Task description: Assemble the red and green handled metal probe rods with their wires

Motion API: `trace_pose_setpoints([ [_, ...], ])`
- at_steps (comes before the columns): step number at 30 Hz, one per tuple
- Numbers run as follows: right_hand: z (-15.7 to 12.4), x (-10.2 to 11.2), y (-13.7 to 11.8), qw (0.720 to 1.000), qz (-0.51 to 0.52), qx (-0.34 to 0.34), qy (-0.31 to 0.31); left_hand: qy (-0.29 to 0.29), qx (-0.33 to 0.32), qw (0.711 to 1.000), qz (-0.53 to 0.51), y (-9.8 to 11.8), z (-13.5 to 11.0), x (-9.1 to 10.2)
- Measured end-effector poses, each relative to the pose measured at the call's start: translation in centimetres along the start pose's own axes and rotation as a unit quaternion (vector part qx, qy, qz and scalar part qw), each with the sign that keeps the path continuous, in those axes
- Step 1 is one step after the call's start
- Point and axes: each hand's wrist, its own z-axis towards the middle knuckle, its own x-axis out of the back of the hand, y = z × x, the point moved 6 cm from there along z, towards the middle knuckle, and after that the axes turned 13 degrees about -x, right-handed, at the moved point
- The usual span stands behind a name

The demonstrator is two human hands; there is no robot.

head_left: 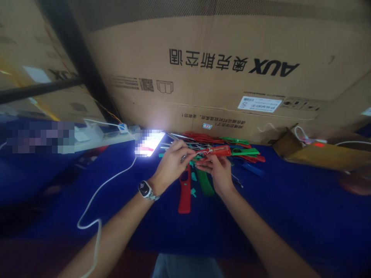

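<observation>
In my right hand is a red plastic casing half, shaped like the handle of a stick lighter, lying across the fingers with its hollow side up. Thin pale wires run from its left end to my left hand, whose thumb and fingertips are pinched on them. Below the hands, another red casing half and a green one lie on the blue tabletop. Small teal plastic pieces are scattered between them. Exactly what sits inside the held casing is too small to make out.
Thin metal rods and several red and green casings are piled behind my hands, a blue casing to the right. A lit phone with a white cable lies left. A large cardboard box stands behind.
</observation>
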Motion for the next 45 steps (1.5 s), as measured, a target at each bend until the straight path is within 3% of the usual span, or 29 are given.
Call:
trace_pose_setpoints([
  [6, -0.1, -0.1, 0.1, 1.000, -0.008, 0.003, -0.005, 0.016, -0.010, 1.000, 0.015, 0.4, 0.0, -0.6],
  [20, -0.2, -0.2, -0.1, 1.000, -0.001, 0.021, -0.019, 0.056, 0.043, 0.997, -0.002, -0.7, -0.5, -0.4],
  [26, -0.1, 0.1, -0.5, 0.999, 0.017, 0.030, -0.010, -0.027, 0.042, 0.999, 0.019, -2.2, -0.7, 1.4],
  [31, -0.1, 0.2, -0.8, 0.999, 0.019, 0.024, -0.009, -0.114, 0.074, 0.988, -0.078, -3.7, -1.2, 1.3],
  [36, 0.0, 0.3, -0.7, 0.999, 0.018, 0.027, -0.010, -0.116, 0.128, 0.976, -0.133, -4.5, -1.7, 1.0],
  [45, 0.1, 0.2, -0.6, 0.999, 0.019, 0.025, -0.018, -0.121, 0.041, 0.991, -0.042, -3.8, -1.2, 2.2],
])
